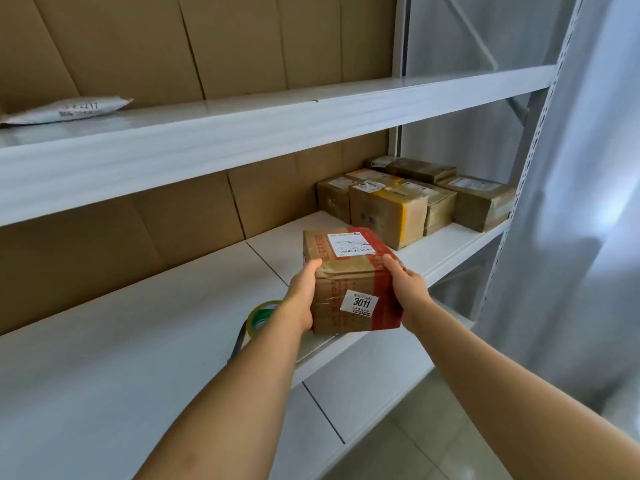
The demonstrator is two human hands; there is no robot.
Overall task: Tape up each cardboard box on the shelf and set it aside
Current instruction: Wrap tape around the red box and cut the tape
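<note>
Both hands grip one cardboard box (349, 282) at the front edge of the white shelf (138, 341): the left hand (303, 299) clasps its left side, the right hand (407, 289) its right side, thumbs on top. A tape roll (258, 315) lies just left, and a cluster of taped boxes (415, 199) sits farther back on the right.

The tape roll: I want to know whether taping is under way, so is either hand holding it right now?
No: the tape roll lies on the shelf while the left hand and right hand grip the box.
</note>
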